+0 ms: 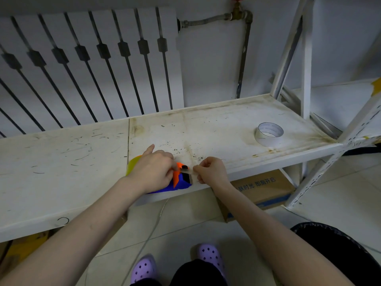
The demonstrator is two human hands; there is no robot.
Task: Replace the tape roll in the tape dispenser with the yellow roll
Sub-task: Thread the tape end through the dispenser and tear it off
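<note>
Blue-and-orange tape dispenser (181, 180) at the near edge of the white shelf (216, 129), yellow roll (133, 165) mounted behind. Left hand (153, 172) wrapped over the dispenser, gripping it. Right hand (210, 170) pinching the tape end (186, 171). White tape roll (269, 134) well apart, far right.

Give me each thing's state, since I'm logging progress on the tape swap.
Yellow roll: seated in dispenser, mostly hidden by left hand.
Tape dispenser: lying on shelf edge, held.
Left hand: pressing on dispenser.
Right hand: pinching tape end.
White roll: lying flat, untouched.
</note>
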